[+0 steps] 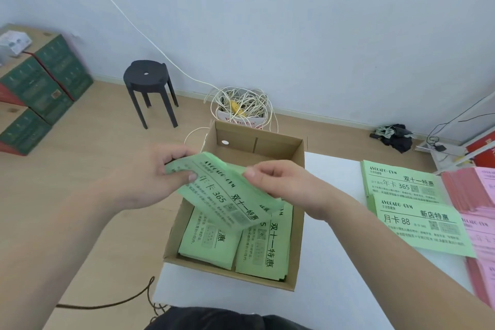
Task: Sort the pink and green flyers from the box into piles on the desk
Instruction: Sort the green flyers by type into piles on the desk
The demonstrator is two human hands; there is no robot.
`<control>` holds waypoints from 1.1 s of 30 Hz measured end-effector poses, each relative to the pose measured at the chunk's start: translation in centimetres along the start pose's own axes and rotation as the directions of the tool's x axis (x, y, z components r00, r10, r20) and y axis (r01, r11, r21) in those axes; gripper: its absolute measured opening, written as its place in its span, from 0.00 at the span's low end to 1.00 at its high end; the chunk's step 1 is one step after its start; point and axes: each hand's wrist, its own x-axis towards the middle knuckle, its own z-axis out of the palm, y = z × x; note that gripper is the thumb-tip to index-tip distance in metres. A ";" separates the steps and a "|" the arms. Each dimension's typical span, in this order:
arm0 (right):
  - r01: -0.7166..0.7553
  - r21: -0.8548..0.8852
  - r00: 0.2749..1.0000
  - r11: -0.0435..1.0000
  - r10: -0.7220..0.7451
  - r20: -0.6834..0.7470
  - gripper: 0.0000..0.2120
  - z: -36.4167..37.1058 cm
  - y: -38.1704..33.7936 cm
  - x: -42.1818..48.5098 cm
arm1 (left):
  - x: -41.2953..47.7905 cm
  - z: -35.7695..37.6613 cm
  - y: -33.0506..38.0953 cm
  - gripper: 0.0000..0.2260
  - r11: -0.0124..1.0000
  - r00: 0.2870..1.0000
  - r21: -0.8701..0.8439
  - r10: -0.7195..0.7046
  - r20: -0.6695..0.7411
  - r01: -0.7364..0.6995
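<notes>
Both hands, the left hand (158,169) and the right hand (278,182), pinch a bunch of green paper flyers (222,195) above the brown cardboard box (297,222).

left hand (150,177) and right hand (284,185) pinch green flyer bundle (225,195) | over open box (297,236) | on white desk (334,174)

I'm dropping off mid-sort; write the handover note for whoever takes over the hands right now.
Left hand: grips the green flyer bundle above the box.
Right hand: pinches the same bundle's edge.
Done: green piles and pink piles lie on the desk, right side.
To do: place the held bundle, then sort the two green stacks in the box.
</notes>
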 end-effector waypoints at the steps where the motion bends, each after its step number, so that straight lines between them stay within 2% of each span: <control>1: 0.008 -0.025 1.000 1.000 -0.008 0.015 0.15 0.5 0.1 0.0 | 0.1 0.2 0.3 0.11 0.999 1.000 -0.027 -0.028 -0.012 0.027; 3: 0.019 -0.125 0.999 0.992 -0.025 -0.046 0.13 1.0 0.3 0.1 | 0.3 0.5 1.0 0.11 0.993 0.996 -0.097 -0.072 -0.042 0.068; 6: -0.023 -0.314 0.972 0.949 -0.051 -0.227 0.09 0.4 0.0 -0.1 | 0.6 1.0 2.4 0.12 0.975 0.992 -0.214 -0.087 -0.094 0.066; 10: -0.147 -0.417 0.929 0.897 -0.020 -0.369 0.14 -2.8 -0.1 -2.2 | 1.0 2.3 4.7 0.11 0.932 0.988 -0.360 -0.099 -0.120 0.049; 13: -0.205 -0.373 0.884 0.905 0.007 -0.468 0.10 -5.8 0.9 -5.2 | 1.5 4.5 6.9 0.10 0.911 0.988 -0.411 -0.098 -0.119 0.040; 15: -0.232 -0.329 0.849 0.916 0.025 -0.528 0.08 -7.3 2.2 -7.4 | 1.8 6.9 8.4 0.09 0.923 0.995 -0.383 -0.065 -0.078 0.030; 19: -0.333 -0.327 0.812 0.885 0.093 -0.576 0.09 -9.9 5.8 -11.5 | 2.5 12.0 11.1 0.11 0.981 1.000 -0.195 0.007 0.021 -0.003; 23: -0.439 -0.366 0.749 0.820 0.109 -0.654 0.11 -12.0 9.9 -15.7 | 2.7 18.2 13.5 0.12 0.999 0.997 -0.045 0.003 0.076 0.000; 26: -0.533 -0.383 0.694 0.754 0.132 -0.708 0.11 -12.7 13.1 -18.2 | 2.4 24.1 13.3 0.11 0.999 0.996 -0.044 -0.007 0.085 0.011; 29: -0.567 -0.404 0.683 0.718 0.136 -0.718 0.10 -13.3 15.8 -20.3 | 2.1 28.7 12.3 0.10 0.992 0.995 -0.106 -0.053 0.084 0.061; 33: -0.502 -0.399 0.701 0.767 0.091 -0.708 0.09 -13.6 20.0 -21.9 | 1.8 32.5 10.7 0.09 0.992 0.998 -0.119 -0.036 0.060 0.043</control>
